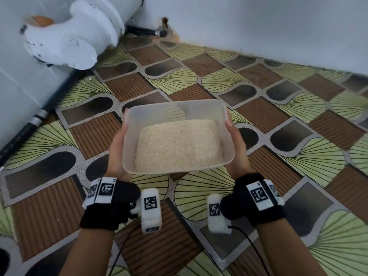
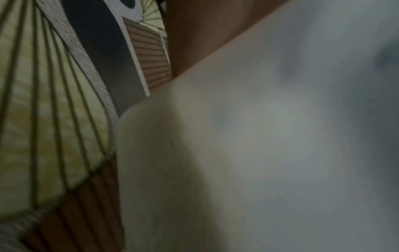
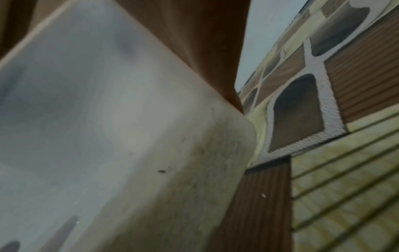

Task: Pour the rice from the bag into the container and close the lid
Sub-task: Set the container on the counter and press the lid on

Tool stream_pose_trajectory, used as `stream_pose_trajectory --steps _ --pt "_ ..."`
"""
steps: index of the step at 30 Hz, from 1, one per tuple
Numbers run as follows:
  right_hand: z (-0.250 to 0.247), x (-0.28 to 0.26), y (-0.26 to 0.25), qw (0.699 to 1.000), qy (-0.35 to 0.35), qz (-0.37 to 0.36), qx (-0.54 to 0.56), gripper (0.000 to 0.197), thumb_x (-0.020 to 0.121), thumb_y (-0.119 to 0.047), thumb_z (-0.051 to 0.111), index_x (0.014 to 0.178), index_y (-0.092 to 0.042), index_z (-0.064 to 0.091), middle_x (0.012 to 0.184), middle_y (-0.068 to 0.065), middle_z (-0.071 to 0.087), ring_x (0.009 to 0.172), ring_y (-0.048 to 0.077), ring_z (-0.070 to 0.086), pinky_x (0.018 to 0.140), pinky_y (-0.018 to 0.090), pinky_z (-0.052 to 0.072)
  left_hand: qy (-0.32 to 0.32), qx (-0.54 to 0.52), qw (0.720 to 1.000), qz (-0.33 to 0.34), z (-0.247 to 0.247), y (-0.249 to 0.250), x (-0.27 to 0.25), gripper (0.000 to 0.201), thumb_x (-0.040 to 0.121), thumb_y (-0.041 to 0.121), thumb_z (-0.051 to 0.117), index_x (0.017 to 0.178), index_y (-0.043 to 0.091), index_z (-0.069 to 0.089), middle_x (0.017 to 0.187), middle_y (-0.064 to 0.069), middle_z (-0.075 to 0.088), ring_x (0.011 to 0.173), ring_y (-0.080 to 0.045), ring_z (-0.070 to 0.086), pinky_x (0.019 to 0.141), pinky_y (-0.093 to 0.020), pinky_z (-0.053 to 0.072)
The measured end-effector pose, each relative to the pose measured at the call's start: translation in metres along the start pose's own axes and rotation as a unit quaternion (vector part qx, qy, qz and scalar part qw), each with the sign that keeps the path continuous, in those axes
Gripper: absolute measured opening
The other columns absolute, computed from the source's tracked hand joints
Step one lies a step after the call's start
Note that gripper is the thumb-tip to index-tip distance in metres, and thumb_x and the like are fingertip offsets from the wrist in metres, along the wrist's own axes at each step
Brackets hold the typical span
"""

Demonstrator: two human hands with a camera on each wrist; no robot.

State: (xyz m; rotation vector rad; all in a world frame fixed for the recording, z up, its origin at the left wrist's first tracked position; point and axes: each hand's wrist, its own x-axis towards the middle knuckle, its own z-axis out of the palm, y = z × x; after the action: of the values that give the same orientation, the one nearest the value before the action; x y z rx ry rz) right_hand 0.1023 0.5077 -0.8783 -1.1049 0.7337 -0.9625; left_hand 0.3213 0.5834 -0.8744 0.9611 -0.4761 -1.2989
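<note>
A translucent rectangular plastic container [image 1: 151, 111] holds a bed of white rice [image 1: 179, 145] and has no lid on it. I hold it in the air above the patterned floor, tilted slightly toward me. My left hand [image 1: 117, 148] grips its left side and my right hand [image 1: 237, 144] grips its right side, thumbs lying along the rim and fingers hidden beneath. In the left wrist view the container wall [image 2: 259, 153] fills the frame beside my left hand [image 2: 194, 34]. The right wrist view shows the container [image 3: 108, 136] under my right hand [image 3: 194, 42]. No bag or lid is in view.
The patterned floor mat [image 1: 278, 156] spreads all around below the container. A thick white pipe elbow [image 1: 75, 34] juts out at the back left. A black rod [image 1: 33, 124] runs along the left wall. White walls [image 1: 258, 26] close the corner behind.
</note>
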Motion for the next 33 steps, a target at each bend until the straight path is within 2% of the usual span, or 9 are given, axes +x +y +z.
stream_pose_trajectory --steps 2,5,7,10,12,15,20,26,33 --pt "0.001 0.000 -0.018 1.000 0.006 -0.023 0.006 0.056 0.092 -0.040 0.029 0.146 -0.032 0.020 0.141 0.007 0.042 0.120 0.028 0.050 0.091 0.045 0.049 -0.032 -0.014 0.999 0.041 0.013 0.012 -0.005 0.045 0.096 0.036 0.030 0.141 0.032 0.033 0.137 -0.005 0.046 0.113 -0.029 0.057 0.085 -0.049 0.051" --pt "0.005 -0.002 -0.045 0.998 0.005 -0.059 0.018 0.060 0.091 -0.042 0.039 0.146 -0.035 0.017 0.144 0.007 0.036 0.126 0.032 0.045 0.096 0.054 0.044 -0.062 -0.035 0.991 0.109 0.032 0.030 -0.009 0.054 0.095 0.029 0.031 0.144 0.039 0.013 0.145 0.002 0.035 0.121 -0.027 0.051 0.089 -0.051 0.048" --pt "0.009 -0.006 -0.062 0.996 0.009 -0.076 0.037 0.060 0.091 -0.038 0.035 0.147 -0.034 0.012 0.138 0.001 0.041 0.119 0.025 0.052 0.088 0.046 0.051 -0.088 -0.029 0.985 0.143 0.046 0.046 -0.011 0.049 0.098 0.024 0.026 0.145 0.037 0.014 0.145 0.000 0.037 0.122 -0.025 0.051 0.087 -0.047 0.050" --pt "0.011 -0.011 -0.086 0.992 0.009 -0.102 0.072 0.051 0.093 -0.028 0.026 0.143 -0.034 0.018 0.130 -0.008 0.043 0.109 0.018 0.057 0.077 0.034 0.054 -0.100 0.027 0.985 0.136 0.065 0.073 -0.014 0.053 0.095 0.028 0.037 0.145 0.034 0.020 0.147 -0.003 0.035 0.128 -0.027 0.044 0.099 -0.052 0.040" --pt "0.016 -0.014 -0.108 0.990 0.010 -0.125 0.057 0.051 0.093 -0.025 0.030 0.143 -0.032 0.021 0.136 -0.003 0.041 0.113 0.019 0.056 0.079 0.034 0.054 -0.099 0.044 0.986 0.130 0.079 0.087 -0.020 0.050 0.095 0.033 0.041 0.143 0.032 0.027 0.146 -0.004 0.037 0.128 -0.027 0.044 0.101 -0.052 0.039" --pt "0.024 -0.022 -0.149 0.991 0.017 -0.128 0.033 0.051 0.084 -0.023 0.033 0.135 -0.022 0.034 0.134 0.004 0.046 0.107 0.020 0.058 0.077 0.037 0.052 -0.062 0.068 0.981 0.169 0.109 0.110 -0.038 0.039 0.099 0.028 0.031 0.138 0.029 0.036 0.139 -0.001 0.047 0.121 -0.018 0.052 0.093 -0.037 0.047" --pt "0.031 -0.055 -0.230 0.993 0.052 -0.090 0.062 0.053 0.082 -0.027 0.039 0.135 -0.022 0.039 0.138 0.008 0.046 0.110 0.027 0.055 0.075 0.035 0.052 -0.062 0.097 0.984 0.134 0.171 0.161 -0.076 0.042 0.097 0.031 0.032 0.139 0.028 0.034 0.138 0.003 0.048 0.122 -0.015 0.051 0.099 -0.039 0.042" --pt "0.042 -0.121 -0.341 0.987 0.114 -0.063 0.093 0.055 0.078 -0.031 0.041 0.133 -0.027 0.043 0.126 -0.003 0.056 0.099 0.021 0.063 0.068 0.033 0.054 -0.100 0.079 0.990 0.055 0.256 0.227 -0.125 0.042 0.095 0.032 0.031 0.136 0.029 0.041 0.121 0.005 0.062 0.103 -0.013 0.063 0.070 -0.026 0.055" --pt "0.060 -0.176 -0.490 0.981 0.148 -0.027 0.120 0.054 0.077 -0.030 0.044 0.129 -0.043 0.045 0.134 0.006 0.049 0.107 0.035 0.058 0.071 0.044 0.053 -0.123 0.058 0.991 -0.002 0.362 0.313 -0.167 0.035 0.099 0.029 0.026 0.126 0.029 0.048 0.113 0.006 0.066 0.102 -0.016 0.064 0.077 -0.034 0.054"
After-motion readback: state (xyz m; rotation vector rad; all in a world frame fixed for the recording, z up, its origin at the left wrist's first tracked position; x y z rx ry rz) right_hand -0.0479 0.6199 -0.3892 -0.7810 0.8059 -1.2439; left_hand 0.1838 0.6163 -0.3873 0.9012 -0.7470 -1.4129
